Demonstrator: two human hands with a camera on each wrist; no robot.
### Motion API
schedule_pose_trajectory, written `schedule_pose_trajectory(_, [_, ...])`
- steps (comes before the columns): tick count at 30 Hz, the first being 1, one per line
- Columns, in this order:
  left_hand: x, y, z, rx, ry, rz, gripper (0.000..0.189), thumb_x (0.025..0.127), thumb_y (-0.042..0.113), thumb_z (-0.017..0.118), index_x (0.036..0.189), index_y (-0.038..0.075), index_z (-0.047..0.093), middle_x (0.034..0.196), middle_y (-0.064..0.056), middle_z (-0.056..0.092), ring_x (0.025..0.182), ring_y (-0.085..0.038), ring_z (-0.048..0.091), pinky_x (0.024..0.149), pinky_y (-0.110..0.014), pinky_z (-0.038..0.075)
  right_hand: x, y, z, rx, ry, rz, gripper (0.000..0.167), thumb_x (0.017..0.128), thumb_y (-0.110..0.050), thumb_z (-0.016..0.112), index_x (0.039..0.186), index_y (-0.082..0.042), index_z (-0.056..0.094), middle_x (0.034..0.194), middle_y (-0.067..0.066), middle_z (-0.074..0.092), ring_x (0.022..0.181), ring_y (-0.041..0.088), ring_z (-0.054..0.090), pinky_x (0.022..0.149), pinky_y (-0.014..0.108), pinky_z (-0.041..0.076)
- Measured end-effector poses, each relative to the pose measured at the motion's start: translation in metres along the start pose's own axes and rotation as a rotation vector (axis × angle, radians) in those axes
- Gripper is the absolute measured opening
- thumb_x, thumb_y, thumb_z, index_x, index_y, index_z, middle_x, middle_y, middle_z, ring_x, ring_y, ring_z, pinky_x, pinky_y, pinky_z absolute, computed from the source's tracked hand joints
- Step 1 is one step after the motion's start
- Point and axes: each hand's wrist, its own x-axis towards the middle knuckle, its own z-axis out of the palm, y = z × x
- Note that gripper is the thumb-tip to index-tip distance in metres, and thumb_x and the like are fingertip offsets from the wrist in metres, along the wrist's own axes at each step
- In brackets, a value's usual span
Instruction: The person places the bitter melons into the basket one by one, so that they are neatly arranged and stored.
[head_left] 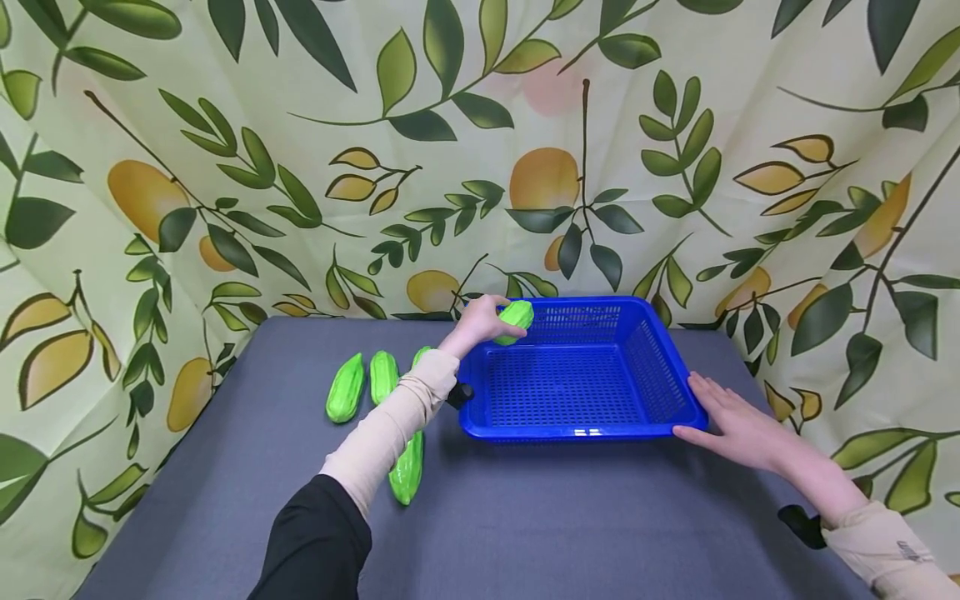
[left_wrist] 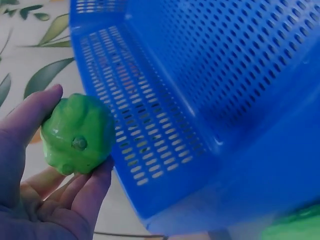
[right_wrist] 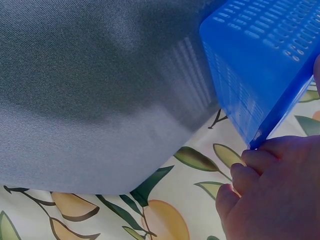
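My left hand (head_left: 480, 323) holds a green ridged bitter melon (head_left: 516, 320) between thumb and fingers, over the left rim of a blue plastic basket (head_left: 577, 432). In the left wrist view, the bitter melon (left_wrist: 79, 132) points its stem-nub end at the camera, beside the basket's slotted wall (left_wrist: 145, 125). My right hand (head_left: 742, 429) rests against the basket's right front corner, fingers extended along the rim and thumb at the front edge. In the right wrist view, that hand (right_wrist: 280, 185) touches the rim of the basket (right_wrist: 255, 55).
Left of the basket, several more bitter melons lie on the grey table (head_left: 555, 525): one far left (head_left: 345, 390), one beside it (head_left: 384, 375), and one nearer the front (head_left: 407, 471). My left forearm partly covers others. A leaf-and-fruit patterned cloth (head_left: 480, 167) stands behind.
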Motion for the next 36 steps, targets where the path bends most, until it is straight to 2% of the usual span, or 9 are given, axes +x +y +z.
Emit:
schedule_pose_trajectory(6, [0.002, 0.007, 0.014, 0.066, -0.043, 0.013, 0.068, 0.074, 0.034, 0.079, 0.132, 0.008, 0.055, 0.121, -0.011, 0.065, 0.108, -0.026, 0.060, 0.090, -0.035, 0.050, 0.000, 0.001, 0.004, -0.005, 0.001, -0.004, 0.099, 0.087, -0.059, 0.056, 0.148, 0.008, 0.015, 0.151, 0.035, 0.016, 0.137, 0.054, 0.017, 0.109, 0.067, 0.017])
schedule_pose_trajectory(11, [0.001, 0.008, 0.017, 0.097, -0.079, 0.017, 0.070, 0.073, 0.035, 0.080, 0.132, 0.008, 0.055, 0.126, -0.010, 0.062, 0.111, -0.025, 0.059, 0.091, -0.034, 0.049, 0.000, 0.001, 0.004, -0.001, 0.003, -0.010, 0.099, 0.087, -0.059, 0.056, 0.148, 0.007, 0.014, 0.152, 0.034, 0.015, 0.138, 0.053, 0.016, 0.110, 0.066, 0.016])
schedule_pose_trajectory(15, [0.006, 0.004, 0.016, 0.138, -0.151, -0.001, 0.074, 0.070, 0.038, 0.082, 0.132, 0.007, 0.055, 0.129, -0.011, 0.060, 0.112, -0.026, 0.058, 0.092, -0.034, 0.049, 0.001, 0.002, 0.003, -0.006, 0.000, -0.008, 0.099, 0.087, -0.059, 0.055, 0.149, 0.006, 0.014, 0.152, 0.034, 0.015, 0.138, 0.053, 0.016, 0.110, 0.066, 0.016])
schedule_pose_trajectory(20, [0.015, -0.005, 0.018, 0.204, -0.178, 0.015, 0.079, 0.064, 0.045, 0.085, 0.128, 0.007, 0.059, 0.124, -0.011, 0.062, 0.102, -0.024, 0.059, 0.082, -0.031, 0.051, 0.000, 0.003, 0.000, 0.002, -0.002, -0.001, 0.100, 0.086, -0.059, 0.056, 0.148, 0.007, 0.014, 0.151, 0.035, 0.015, 0.138, 0.054, 0.016, 0.110, 0.067, 0.016])
schedule_pose_trajectory(23, [0.015, -0.003, 0.020, 0.216, -0.189, -0.002, 0.075, 0.065, 0.040, 0.085, 0.128, 0.007, 0.059, 0.126, -0.011, 0.061, 0.107, -0.026, 0.059, 0.087, -0.032, 0.050, -0.001, 0.003, -0.001, 0.009, -0.004, -0.002, 0.100, 0.086, -0.059, 0.056, 0.149, 0.007, 0.014, 0.151, 0.035, 0.015, 0.138, 0.054, 0.015, 0.110, 0.067, 0.016])
schedule_pose_trajectory(24, [0.010, 0.003, 0.017, 0.228, -0.208, -0.030, 0.074, 0.069, 0.035, 0.084, 0.131, 0.006, 0.057, 0.130, -0.011, 0.059, 0.114, -0.027, 0.056, 0.093, -0.034, 0.048, -0.001, 0.003, -0.001, 0.010, -0.003, -0.003, 0.100, 0.086, -0.059, 0.056, 0.149, 0.007, 0.014, 0.151, 0.035, 0.015, 0.138, 0.054, 0.015, 0.110, 0.067, 0.016])
schedule_pose_trajectory(28, [0.009, 0.003, 0.024, 0.266, -0.196, -0.050, 0.066, 0.071, 0.030, 0.083, 0.127, 0.006, 0.059, 0.127, -0.009, 0.061, 0.114, -0.026, 0.056, 0.095, -0.035, 0.047, -0.001, 0.003, 0.000, 0.007, -0.004, 0.000, 0.100, 0.086, -0.060, 0.056, 0.149, 0.006, 0.013, 0.152, 0.034, 0.014, 0.138, 0.053, 0.015, 0.110, 0.066, 0.016])
schedule_pose_trajectory(32, [0.026, -0.012, 0.041, 0.308, -0.172, -0.039, 0.066, 0.066, 0.036, 0.085, 0.120, 0.006, 0.063, 0.117, -0.009, 0.065, 0.107, -0.027, 0.058, 0.087, -0.034, 0.050, -0.001, 0.003, 0.000, 0.009, -0.005, 0.001, 0.100, 0.086, -0.060, 0.056, 0.149, 0.006, 0.014, 0.152, 0.034, 0.014, 0.138, 0.053, 0.015, 0.110, 0.066, 0.016])
schedule_pose_trajectory(36, [0.026, -0.012, 0.042, 0.333, -0.158, -0.059, 0.066, 0.063, 0.038, 0.087, 0.116, 0.006, 0.065, 0.112, -0.009, 0.066, 0.103, -0.026, 0.059, 0.084, -0.034, 0.051, -0.001, 0.003, -0.001, 0.004, -0.004, 0.002, 0.100, 0.086, -0.060, 0.055, 0.148, 0.007, 0.014, 0.151, 0.035, 0.015, 0.138, 0.053, 0.016, 0.110, 0.066, 0.017])
